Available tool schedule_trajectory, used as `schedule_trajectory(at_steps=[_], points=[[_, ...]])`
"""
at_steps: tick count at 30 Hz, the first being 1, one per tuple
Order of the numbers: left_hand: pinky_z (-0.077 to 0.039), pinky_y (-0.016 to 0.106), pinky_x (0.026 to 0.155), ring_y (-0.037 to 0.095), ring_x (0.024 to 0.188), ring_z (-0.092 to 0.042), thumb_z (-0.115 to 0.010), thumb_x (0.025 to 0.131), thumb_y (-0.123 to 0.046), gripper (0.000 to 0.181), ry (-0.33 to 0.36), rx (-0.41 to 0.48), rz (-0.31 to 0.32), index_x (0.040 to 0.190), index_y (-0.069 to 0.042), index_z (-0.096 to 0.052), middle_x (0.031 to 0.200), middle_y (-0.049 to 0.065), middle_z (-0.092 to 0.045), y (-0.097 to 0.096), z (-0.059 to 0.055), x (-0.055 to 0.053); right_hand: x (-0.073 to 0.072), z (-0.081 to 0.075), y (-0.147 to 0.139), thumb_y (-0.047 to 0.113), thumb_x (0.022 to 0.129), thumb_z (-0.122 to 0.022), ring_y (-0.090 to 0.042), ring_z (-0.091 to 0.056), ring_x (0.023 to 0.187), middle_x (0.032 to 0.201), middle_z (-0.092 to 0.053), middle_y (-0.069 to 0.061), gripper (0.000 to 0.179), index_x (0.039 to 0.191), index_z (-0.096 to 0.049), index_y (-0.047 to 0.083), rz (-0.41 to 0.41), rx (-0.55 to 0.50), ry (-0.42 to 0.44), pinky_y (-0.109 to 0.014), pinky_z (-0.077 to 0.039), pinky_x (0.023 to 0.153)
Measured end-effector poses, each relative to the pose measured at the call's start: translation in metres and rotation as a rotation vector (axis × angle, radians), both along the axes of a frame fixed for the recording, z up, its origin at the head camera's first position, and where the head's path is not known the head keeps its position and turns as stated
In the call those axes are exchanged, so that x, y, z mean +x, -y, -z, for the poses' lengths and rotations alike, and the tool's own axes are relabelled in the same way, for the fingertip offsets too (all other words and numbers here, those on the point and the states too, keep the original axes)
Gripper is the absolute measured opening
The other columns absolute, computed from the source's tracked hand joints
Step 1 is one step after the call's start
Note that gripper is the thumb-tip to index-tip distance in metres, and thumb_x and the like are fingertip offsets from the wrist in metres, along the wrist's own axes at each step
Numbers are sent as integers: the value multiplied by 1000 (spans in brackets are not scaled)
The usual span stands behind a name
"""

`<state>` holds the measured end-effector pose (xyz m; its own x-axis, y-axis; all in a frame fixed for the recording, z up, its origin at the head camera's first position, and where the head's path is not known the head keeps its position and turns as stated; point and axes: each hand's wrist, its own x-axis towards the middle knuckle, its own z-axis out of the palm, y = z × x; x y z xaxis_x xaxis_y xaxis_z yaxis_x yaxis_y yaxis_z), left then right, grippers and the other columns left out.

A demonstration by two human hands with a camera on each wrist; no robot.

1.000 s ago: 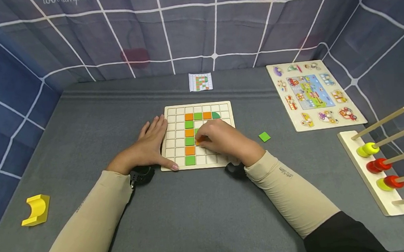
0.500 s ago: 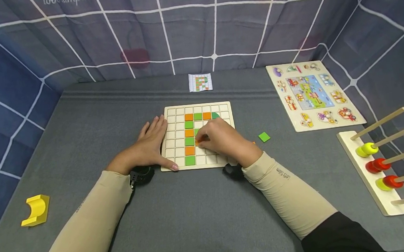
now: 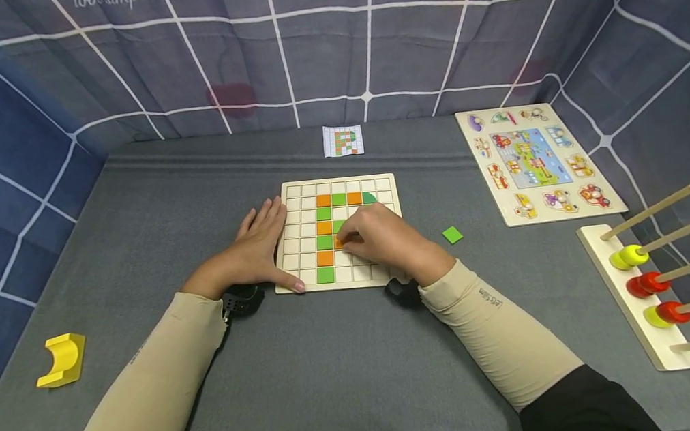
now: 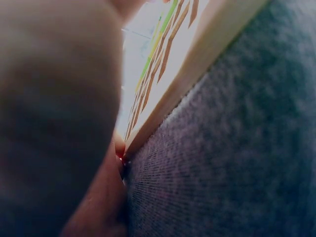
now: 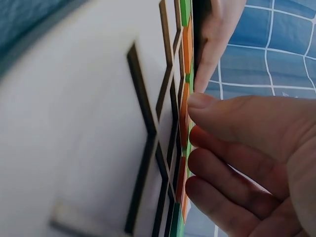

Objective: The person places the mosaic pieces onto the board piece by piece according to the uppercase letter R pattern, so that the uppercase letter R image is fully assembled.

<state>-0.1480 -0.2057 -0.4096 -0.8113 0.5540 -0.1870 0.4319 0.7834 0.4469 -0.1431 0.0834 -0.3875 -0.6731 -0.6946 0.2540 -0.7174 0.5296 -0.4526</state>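
Note:
A wooden grid board lies flat, bearing orange and green square tiles and a dark green rounded piece in the top row. Spread along the board's left edge, my left hand has fairly straight fingers, with the thumb at the lower left corner. My right hand is over the middle of the board, fingers bent, thumb and fingertips at an orange tile that they partly cover. In the right wrist view the thumb and fingertips meet the row of tiles. A loose green tile lies right of the board.
Behind the board is a small pattern card. A picture puzzle board lies at the back right. Nearer on the right stands a peg stacker with red and yellow beads. A yellow arched block lies at the left.
My right hand and forearm shift very slightly, with the fingertips staying at the orange tile. My left hand keeps its place on the board's edge.

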Motion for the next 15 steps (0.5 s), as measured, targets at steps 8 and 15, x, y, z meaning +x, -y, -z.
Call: schedule_trajectory(at_steps=[8, 15], points=[[14, 51, 121, 35, 157, 15, -91, 62, -75, 161, -7, -1, 3, 165, 5, 4, 172, 22, 14, -1, 0, 0, -2, -2, -16, 5, 91, -83, -16, -69, 84, 89, -76, 2, 3, 92, -83, 8, 66, -30, 7, -35, -55, 80], [13, 53, 121, 36, 157, 15, -90, 63, -74, 160, -7, -1, 4, 165, 5, 4, 172, 23, 14, 0, 0, 0, -6, 0, -36, 10, 93, -81, -24, -71, 96, 99, -78, -6, 10, 101, -83, 3, 142, -32, -7, -42, -56, 88]])
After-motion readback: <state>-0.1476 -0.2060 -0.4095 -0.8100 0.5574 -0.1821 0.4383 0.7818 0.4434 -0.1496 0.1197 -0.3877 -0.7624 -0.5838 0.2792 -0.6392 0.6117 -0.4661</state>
